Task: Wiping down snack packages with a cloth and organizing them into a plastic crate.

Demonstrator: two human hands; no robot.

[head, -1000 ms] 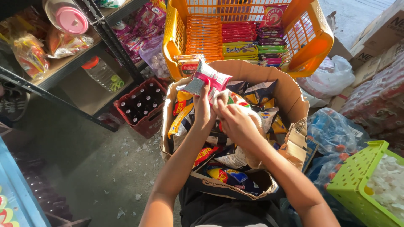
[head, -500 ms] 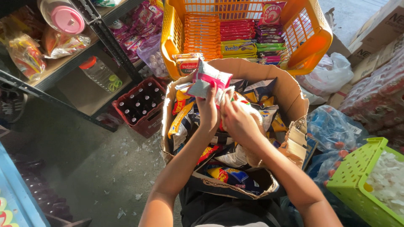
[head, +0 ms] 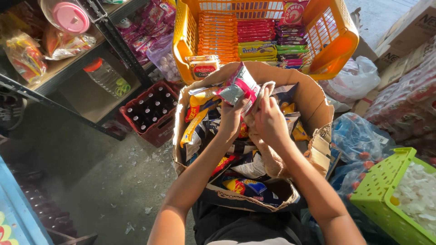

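Observation:
An open cardboard box (head: 318,97) stands right in front of me, filled with several snack packets in yellow, blue and red. My left hand (head: 230,119) is lifted above the box, pinching a pink and silver snack packet (head: 237,87) by its lower edge. My right hand (head: 269,120) is just beside it, fingers closed on a crumpled pale wrapper or bag (head: 260,95) that touches the pink packet. Both forearms reach forward over the box.
An orange plastic basket (head: 338,43) holding stacked biscuit packs sits behind the box. A red crate of dark bottles (head: 152,113) stands at left under a metal shelf (head: 68,68). A green basket (head: 386,190) and wrapped bottle packs (head: 359,136) lie at right.
Both hands have risen slightly with the pink packet, which has tilted and moved a little toward the middle of the box. The right hand has closed in on the pale wrapper.

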